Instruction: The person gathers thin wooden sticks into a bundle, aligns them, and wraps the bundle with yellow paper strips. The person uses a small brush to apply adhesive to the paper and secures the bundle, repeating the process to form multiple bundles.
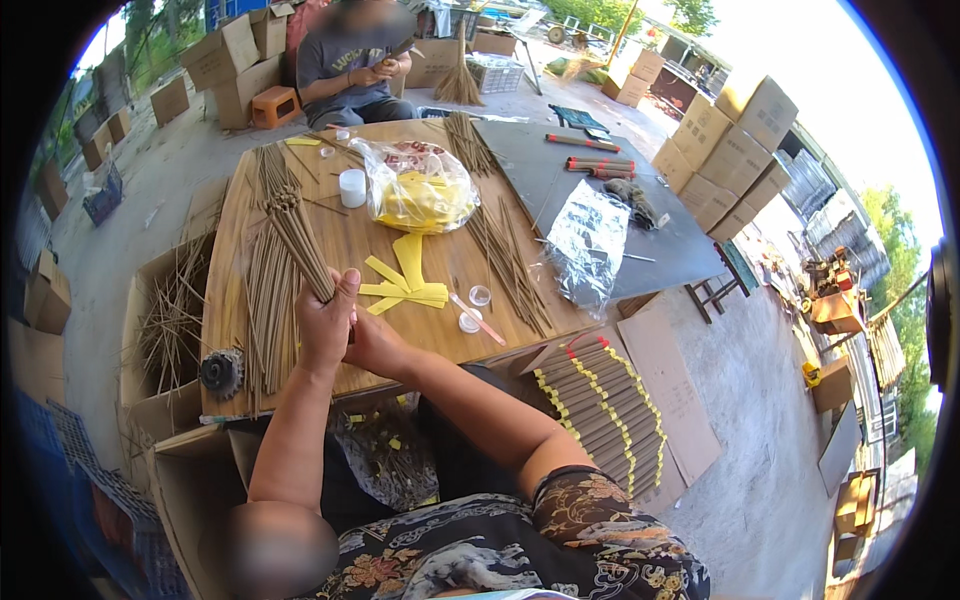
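The left hand (325, 325) was wrapped around the lower part of a bundle of thin brown sticks (303, 243), its fingers pressed together on it. The right hand (378, 345) met the left at the bundle's lower end; its fingertips were hidden, so how firmly it gripped I could not tell. The bundle was over the left half of the wooden table (330, 232), inside the near edge, which both forearms crossed, and slanted toward the far left. A black toothed wheel (221, 372) sat at the near left corner. On the left, loose sticks (268, 310) left the hands little room; a gap of wood lay between the yellow strips (408, 290) and the right-hand sticks (508, 262). Beyond these, the dark grey panel (520, 165) offered more open surface.

By count: two hands, one held bundle, one toothed wheel, one white tub (352, 188), one clear bag of yellow paper (420, 190) and one crumpled silvery bag (587, 245). Two small round containers (471, 320) stood near the right forearm. The yellow strips numbered at least four, overlapping. One co-worker (350, 70) sat past the far edge; one cardboard sheet (680, 410) at lower right bore many yellow-banded bundles (600, 415), too overlapped to count.
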A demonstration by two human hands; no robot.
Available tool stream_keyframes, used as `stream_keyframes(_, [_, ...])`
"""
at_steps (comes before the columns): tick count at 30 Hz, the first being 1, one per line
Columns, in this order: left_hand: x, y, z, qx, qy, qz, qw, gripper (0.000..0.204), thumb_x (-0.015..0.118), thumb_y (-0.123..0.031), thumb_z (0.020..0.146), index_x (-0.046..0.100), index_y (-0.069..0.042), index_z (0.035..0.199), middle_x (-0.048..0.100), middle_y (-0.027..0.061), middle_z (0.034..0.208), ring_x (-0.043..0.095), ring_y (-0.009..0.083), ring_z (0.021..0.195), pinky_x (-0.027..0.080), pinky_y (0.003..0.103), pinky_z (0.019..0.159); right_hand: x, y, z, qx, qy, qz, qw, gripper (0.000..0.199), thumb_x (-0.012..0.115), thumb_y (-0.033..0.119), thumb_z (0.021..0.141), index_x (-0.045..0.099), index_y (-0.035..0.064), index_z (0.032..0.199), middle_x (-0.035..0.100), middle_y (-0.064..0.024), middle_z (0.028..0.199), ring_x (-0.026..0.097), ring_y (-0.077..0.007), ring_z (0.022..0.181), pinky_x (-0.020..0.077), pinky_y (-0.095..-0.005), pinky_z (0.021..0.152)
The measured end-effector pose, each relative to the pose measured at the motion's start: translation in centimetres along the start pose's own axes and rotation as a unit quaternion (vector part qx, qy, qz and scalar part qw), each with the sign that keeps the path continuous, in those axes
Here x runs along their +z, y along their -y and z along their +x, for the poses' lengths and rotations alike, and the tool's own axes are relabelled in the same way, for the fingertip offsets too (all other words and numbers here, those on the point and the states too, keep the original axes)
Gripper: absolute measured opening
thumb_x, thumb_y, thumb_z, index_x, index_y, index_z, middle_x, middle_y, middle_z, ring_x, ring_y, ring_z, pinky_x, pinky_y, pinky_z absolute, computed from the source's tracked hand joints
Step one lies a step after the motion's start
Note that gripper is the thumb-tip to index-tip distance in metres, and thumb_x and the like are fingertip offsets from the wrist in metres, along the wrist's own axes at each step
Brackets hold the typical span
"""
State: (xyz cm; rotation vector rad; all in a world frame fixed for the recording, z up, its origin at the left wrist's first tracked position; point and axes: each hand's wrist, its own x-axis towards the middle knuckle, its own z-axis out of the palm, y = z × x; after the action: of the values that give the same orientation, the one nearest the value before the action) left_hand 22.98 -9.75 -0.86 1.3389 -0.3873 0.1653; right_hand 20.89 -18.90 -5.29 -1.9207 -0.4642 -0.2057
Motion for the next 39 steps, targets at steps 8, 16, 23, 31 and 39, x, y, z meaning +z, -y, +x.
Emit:
stream_keyframes(8, [0.3,0.0,-0.6,-0.008,0.03,-0.001,1.0,0.024,0.062,-0.02,0.082,0.044,-0.008,0.071,0.043,-0.0031,0.054,0.041,0.0037,0.043,0.035,0.019,0.04,-9.6,13.3,2.3,-0.173,-0.169,-0.116,0.963,0.032,0.052,0.017,0.084,0.05,-0.0016,0.111,0.052,-0.0198,0.111,0.048,-0.0326,0.108,0.0375,-0.0358,0.091])
stream_keyframes(16, [0.4,0.0,-0.8,-0.004,0.03,-0.038,0.999,0.011,0.06,-0.01,0.082,0.053,-0.003,0.088,0.051,-0.0013,0.064,0.044,0.0044,0.047,0.038,0.02,0.043,-6.9,17.9,7.6,-0.309,-0.056,-0.334,0.889,0.043,0.043,0.041,0.087,0.06,0.0016,0.091,0.057,-0.0155,0.097,0.052,-0.0308,0.099,0.0391,-0.0366,0.086])
stream_keyframes(23, [0.4,0.2,-0.9,-0.002,0.02,-0.028,0.999,0.004,0.059,-0.004,0.078,0.056,-0.003,0.079,0.051,-0.0012,0.061,0.045,0.0047,0.047,0.037,0.019,0.042,-6.0,18.1,7.3,-0.203,0.003,-0.383,0.901,0.045,0.041,0.042,0.087,0.063,0.005,0.07,0.06,-0.01,0.075,0.058,-0.029,0.075,0.0448,-0.0402,0.069])
stream_keyframes(31, [0.8,-0.3,-1.0,0.0,0.028,-0.004,1.0,0.021,0.063,-0.015,0.081,0.047,-0.007,0.07,0.047,-0.003,0.054,0.043,0.004,0.044,0.037,0.019,0.041,-6.2,17.1,9.2,-0.403,-0.209,-0.34,0.824,0.06,0.034,0.054,0.085,0.063,0.0035,0.07,0.061,-0.015,0.077,0.059,-0.0302,0.081,0.0435,-0.0392,0.075])
stream_keyframes(39, [1.2,-0.3,-1.0,0.0,0.012,0.02,1.0,0.025,0.064,-0.017,0.08,0.045,-0.009,0.067,0.046,-0.0033,0.054,0.042,0.0033,0.043,0.036,0.018,0.04,-7.2,20.1,7.5,-0.102,0.125,-0.389,0.907,0.073,0.027,0.064,0.083,0.059,0.0028,0.06,0.058,-0.017,0.064,0.058,-0.0344,0.068,0.0448,-0.0416,0.066])
